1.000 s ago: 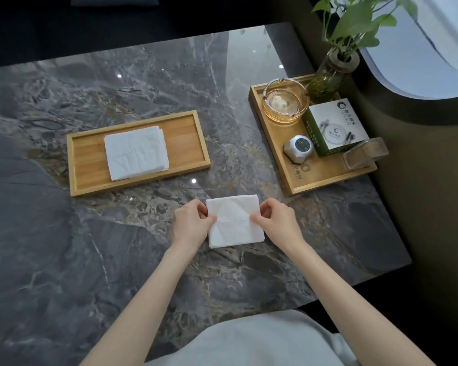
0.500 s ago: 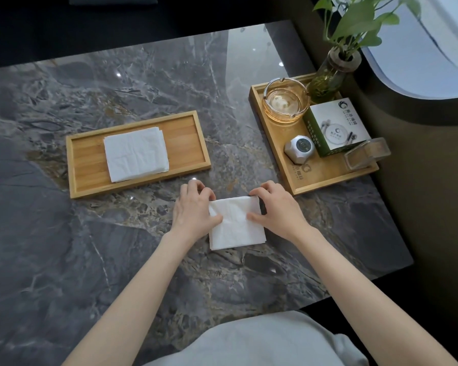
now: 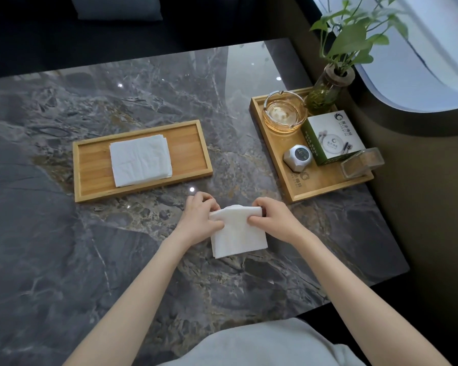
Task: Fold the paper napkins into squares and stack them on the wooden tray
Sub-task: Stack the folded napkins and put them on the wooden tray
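A white paper napkin (image 3: 237, 235) lies on the dark marble table near its front edge, its far edge lifted and curled toward me. My left hand (image 3: 200, 220) pinches its far left corner. My right hand (image 3: 274, 217) pinches the far right corner. To the left and farther back sits the long wooden tray (image 3: 90, 167), holding a stack of folded white napkins (image 3: 140, 159) at its middle.
A second wooden tray (image 3: 325, 184) at the right edge carries a glass ashtray (image 3: 283, 114), a white and green box (image 3: 331, 137), a small grey device (image 3: 296, 157), a clear holder (image 3: 361, 162) and a plant bottle (image 3: 325, 92). A curved wall borders the table's right side.
Both hands slid from the napkin's sides up to its far corners and raised the far edge off the table, bending it toward me.
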Tool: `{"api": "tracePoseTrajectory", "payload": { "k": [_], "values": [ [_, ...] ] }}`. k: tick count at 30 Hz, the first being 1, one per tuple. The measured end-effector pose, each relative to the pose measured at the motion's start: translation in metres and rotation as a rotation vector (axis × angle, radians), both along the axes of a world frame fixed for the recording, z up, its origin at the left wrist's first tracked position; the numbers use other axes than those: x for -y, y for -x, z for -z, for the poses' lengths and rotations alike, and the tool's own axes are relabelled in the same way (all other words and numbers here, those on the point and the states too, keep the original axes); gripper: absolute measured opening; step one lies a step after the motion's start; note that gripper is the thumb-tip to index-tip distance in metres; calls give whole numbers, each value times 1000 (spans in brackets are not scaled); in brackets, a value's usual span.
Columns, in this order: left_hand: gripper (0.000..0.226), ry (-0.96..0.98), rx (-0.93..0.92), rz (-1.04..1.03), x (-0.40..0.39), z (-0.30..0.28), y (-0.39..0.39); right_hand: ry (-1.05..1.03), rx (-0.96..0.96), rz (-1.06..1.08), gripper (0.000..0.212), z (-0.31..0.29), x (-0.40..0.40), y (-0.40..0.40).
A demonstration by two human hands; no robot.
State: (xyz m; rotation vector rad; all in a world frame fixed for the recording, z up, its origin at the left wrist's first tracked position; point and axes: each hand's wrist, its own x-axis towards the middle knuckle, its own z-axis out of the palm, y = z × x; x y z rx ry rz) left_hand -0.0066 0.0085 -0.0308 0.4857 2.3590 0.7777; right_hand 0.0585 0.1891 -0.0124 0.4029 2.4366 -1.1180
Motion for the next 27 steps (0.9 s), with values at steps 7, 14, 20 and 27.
{"api": "tracePoseTrajectory", "payload": {
  "k": [7,14,20,27],
  "values": [
    [23,-372,445,-209,32,-28,11,490,29,181,16,-25,12,8],
    [44,-793,691,-693,63,-44,31,649,46,364,19,-36,39,51],
    [19,-828,512,-896,93,-53,70,772,13,424,11,-46,76,108],
    [10,-768,375,-1008,118,-43,117,699,-31,404,3,-31,106,168]
  ]
}}
